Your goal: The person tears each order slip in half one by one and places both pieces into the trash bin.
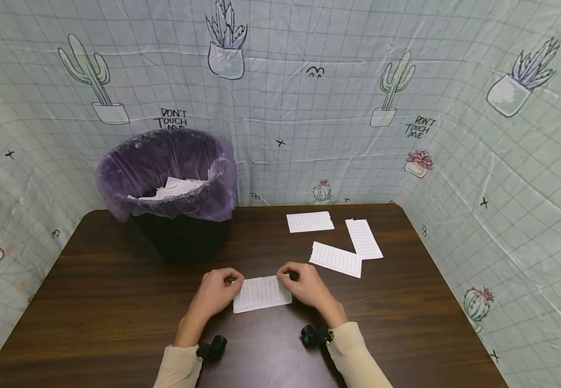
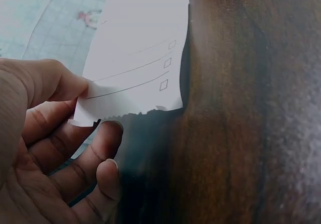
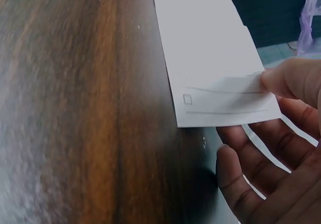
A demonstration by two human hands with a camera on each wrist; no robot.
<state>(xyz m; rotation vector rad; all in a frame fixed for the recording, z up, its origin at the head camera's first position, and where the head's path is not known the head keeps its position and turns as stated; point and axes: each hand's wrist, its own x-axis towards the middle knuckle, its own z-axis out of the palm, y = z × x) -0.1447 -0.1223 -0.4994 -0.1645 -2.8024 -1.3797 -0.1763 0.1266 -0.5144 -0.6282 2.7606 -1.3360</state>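
Both hands hold one lined slip of paper point(image 1: 262, 295) between them, low over the front half of the table. My left hand point(image 1: 216, 291) pinches its upper left corner between thumb and fingers. At the opposite end my right hand point(image 1: 307, 284) pinches the upper right corner. In the left wrist view the paper point(image 2: 135, 53) has small checkbox squares along one side, and its short edge by the left fingers is ragged. The right wrist view has the paper's other end point(image 3: 215, 78) with a straight, clean edge, the thumb on top and fingers beneath.
Three similar lined slips lie at the back right: one flat slip point(image 1: 310, 222), an upright-turned slip point(image 1: 364, 239) and a slanted slip point(image 1: 336, 260) touching it. A black bin point(image 1: 183, 237) with a purple liner point(image 1: 219, 188) stands back left, white papers point(image 1: 178, 187) inside. A printed curtain point(image 1: 280, 108) surrounds the table point(image 1: 91, 302).
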